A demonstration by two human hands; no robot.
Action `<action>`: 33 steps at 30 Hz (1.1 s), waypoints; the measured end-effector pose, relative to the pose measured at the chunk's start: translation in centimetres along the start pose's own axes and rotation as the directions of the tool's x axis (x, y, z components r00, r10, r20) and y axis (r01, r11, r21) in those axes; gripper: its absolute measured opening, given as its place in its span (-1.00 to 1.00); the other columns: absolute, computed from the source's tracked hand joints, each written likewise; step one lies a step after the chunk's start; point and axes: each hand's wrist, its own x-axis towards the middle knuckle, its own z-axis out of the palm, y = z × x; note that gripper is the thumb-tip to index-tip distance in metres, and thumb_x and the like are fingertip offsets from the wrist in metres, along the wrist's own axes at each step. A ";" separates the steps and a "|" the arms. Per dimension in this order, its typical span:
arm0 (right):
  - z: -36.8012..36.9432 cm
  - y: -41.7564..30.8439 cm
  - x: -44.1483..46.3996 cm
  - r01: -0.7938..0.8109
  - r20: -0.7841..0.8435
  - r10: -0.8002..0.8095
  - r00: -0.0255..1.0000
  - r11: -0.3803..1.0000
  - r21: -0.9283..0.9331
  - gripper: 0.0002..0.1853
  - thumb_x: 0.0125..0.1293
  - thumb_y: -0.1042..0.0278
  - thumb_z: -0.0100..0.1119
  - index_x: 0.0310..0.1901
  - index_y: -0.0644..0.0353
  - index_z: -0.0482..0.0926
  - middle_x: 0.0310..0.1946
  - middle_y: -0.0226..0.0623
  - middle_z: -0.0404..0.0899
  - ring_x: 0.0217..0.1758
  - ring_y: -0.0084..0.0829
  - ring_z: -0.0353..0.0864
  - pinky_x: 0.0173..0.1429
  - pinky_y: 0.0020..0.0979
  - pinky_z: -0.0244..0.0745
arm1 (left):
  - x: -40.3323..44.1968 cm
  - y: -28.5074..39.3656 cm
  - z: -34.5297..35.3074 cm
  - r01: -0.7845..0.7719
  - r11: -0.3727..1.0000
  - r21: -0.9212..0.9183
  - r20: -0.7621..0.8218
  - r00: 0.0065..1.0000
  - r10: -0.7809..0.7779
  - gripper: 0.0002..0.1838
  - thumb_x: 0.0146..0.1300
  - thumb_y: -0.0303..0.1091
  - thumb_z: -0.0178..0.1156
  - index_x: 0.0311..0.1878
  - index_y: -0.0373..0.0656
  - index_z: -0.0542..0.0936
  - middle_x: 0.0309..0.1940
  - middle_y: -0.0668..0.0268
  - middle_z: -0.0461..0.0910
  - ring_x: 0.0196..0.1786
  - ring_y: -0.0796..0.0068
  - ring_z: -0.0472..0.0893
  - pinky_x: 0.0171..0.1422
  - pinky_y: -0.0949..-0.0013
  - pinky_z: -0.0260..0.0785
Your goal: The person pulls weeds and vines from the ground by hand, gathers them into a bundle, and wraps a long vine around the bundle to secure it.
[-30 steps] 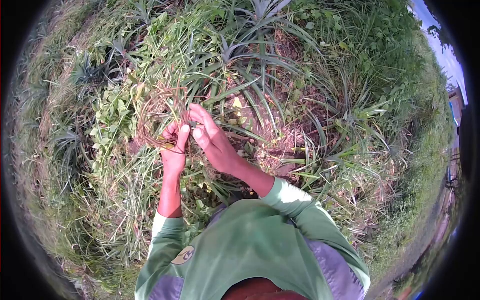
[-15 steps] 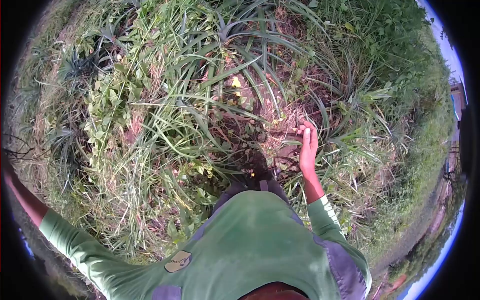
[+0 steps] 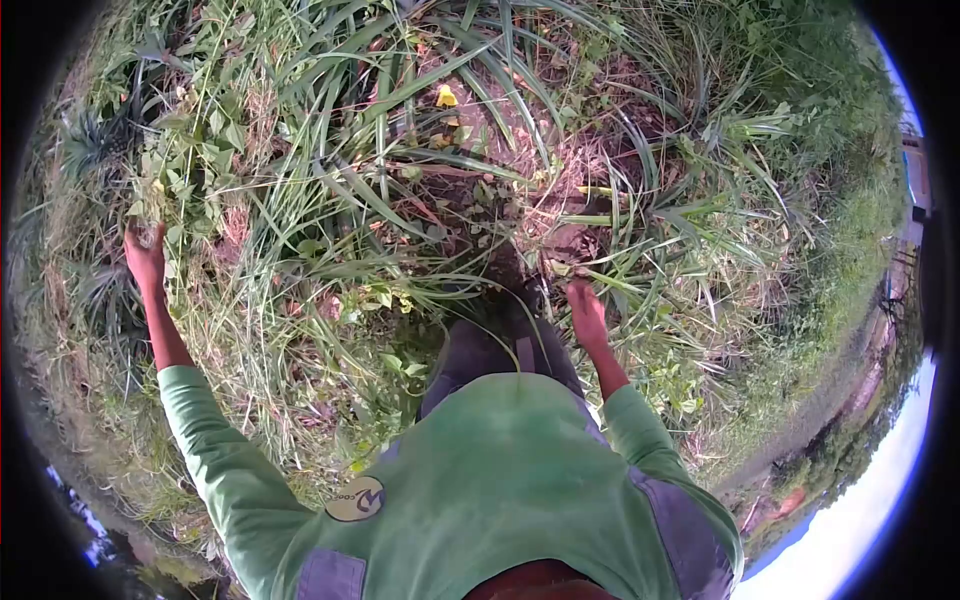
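Observation:
My left hand [image 3: 146,256] is stretched out at the far left, beside leafy green weeds [image 3: 200,150]. Its fingers are apart and nothing shows in it. On the right, my right hand [image 3: 586,312] hangs low near my legs, above grass and bare soil [image 3: 570,240]. Its fingers look extended, and I see nothing held. Between the hands spread long-leaved plants [image 3: 350,190] and cut or dry grass [image 3: 290,370]. A small yellow leaf [image 3: 446,96] lies on the soil ahead.
My dark trousers [image 3: 480,360] and green shirt [image 3: 500,470] fill the lower middle. A spiky plant [image 3: 90,145] grows at the left. Dense grass [image 3: 840,250] covers the right side, with a structure [image 3: 915,180] at the far right edge.
The bundle of dry stems once between both hands is gone from them. My left hand swung far out left, then came back forward with open fingers. My right hand moved right and closer to my body.

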 end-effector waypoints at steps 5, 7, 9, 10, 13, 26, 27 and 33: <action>2.4 4.5 -0.4 0.018 0.078 -0.021 0.997 0.999 0.030 -0.64 0.50 0.06 0.05 0.03 0.22 0.53 -0.30 -0.16 0.63 -0.23 -0.32 0.61 -0.04 -0.26 0.50 | -11.8 21.5 -1.2 0.054 0.904 -0.423 0.018 0.998 -0.052 -0.46 0.32 -0.20 0.34 0.29 -0.20 0.48 0.17 0.12 0.55 0.21 0.24 0.53 0.25 0.20 0.38; 3.6 5.4 0.4 -0.012 0.151 0.016 0.988 0.999 -0.030 -0.65 0.49 0.08 0.07 0.01 0.23 0.52 -0.34 -0.17 0.62 -0.30 -0.35 0.60 -0.13 -0.30 0.50 | -15.9 26.1 0.0 -0.064 0.850 -0.523 -0.008 0.998 0.070 -0.53 0.31 -0.29 0.33 0.24 -0.21 0.51 0.14 0.14 0.57 0.18 0.23 0.55 0.21 0.20 0.39; 5.3 6.4 1.7 -0.045 0.173 0.033 0.984 0.996 0.070 -0.69 0.44 0.13 0.17 -0.03 0.23 0.55 -0.34 -0.24 0.63 -0.31 -0.48 0.62 -0.15 -0.41 0.52 | -19.9 31.1 0.4 -0.174 0.856 -0.487 -0.005 0.980 0.197 -0.61 0.27 -0.39 0.33 0.15 -0.21 0.53 0.10 0.13 0.58 0.13 0.21 0.56 0.18 0.18 0.41; 6.5 6.4 2.6 -0.002 0.164 -0.006 0.986 0.999 0.047 -0.67 0.44 0.12 0.18 -0.03 0.24 0.55 -0.35 -0.24 0.63 -0.32 -0.44 0.63 -0.15 -0.38 0.53 | -22.0 32.8 1.3 -0.209 0.837 -0.505 0.012 0.968 0.249 -0.62 0.25 -0.43 0.34 0.11 -0.22 0.54 0.08 0.11 0.58 0.11 0.18 0.57 0.17 0.17 0.42; 10.7 7.3 6.3 0.071 0.169 -0.077 0.983 0.997 0.041 -0.62 0.42 0.08 0.20 -0.02 0.30 0.54 -0.34 -0.20 0.63 -0.31 -0.35 0.65 -0.15 -0.33 0.56 | -28.7 36.6 5.4 -0.279 0.768 -0.577 0.133 0.895 0.425 -0.64 0.20 -0.47 0.34 0.07 -0.21 0.55 0.04 0.10 0.57 0.06 0.09 0.58 0.15 0.15 0.43; 33.8 10.9 27.7 0.429 0.372 -0.341 0.863 0.884 -0.186 -0.47 0.33 0.07 0.19 0.14 0.31 0.37 -0.05 0.13 0.53 0.05 0.17 0.56 0.04 0.08 0.54 | -36.5 37.3 41.3 0.145 0.821 -0.553 0.518 0.831 0.202 -0.63 0.29 -0.22 0.32 0.01 -0.30 0.59 -0.21 0.04 0.68 -0.19 0.09 0.71 -0.08 0.21 0.54; 35.5 11.4 28.8 0.463 0.391 -0.357 0.848 0.859 -0.220 -0.45 0.34 0.06 0.18 0.18 0.31 0.35 -0.01 0.15 0.52 0.07 0.16 0.56 0.06 0.08 0.54 | -36.0 37.1 43.8 0.238 0.815 -0.529 0.572 0.809 0.136 -0.61 0.29 -0.19 0.31 0.02 -0.31 0.58 -0.18 0.02 0.68 -0.16 0.08 0.71 -0.06 0.21 0.55; 38.8 12.2 30.1 0.230 0.622 -0.049 0.782 0.949 -0.215 -0.56 0.32 0.22 0.14 0.14 0.31 0.42 -0.04 0.23 0.59 0.03 0.16 0.64 0.08 0.07 0.58 | -34.9 33.9 60.2 0.227 0.973 0.033 0.498 0.841 -0.213 -0.53 0.26 -0.03 0.32 0.01 -0.27 0.60 -0.27 0.13 0.71 -0.21 0.26 0.72 -0.09 0.25 0.56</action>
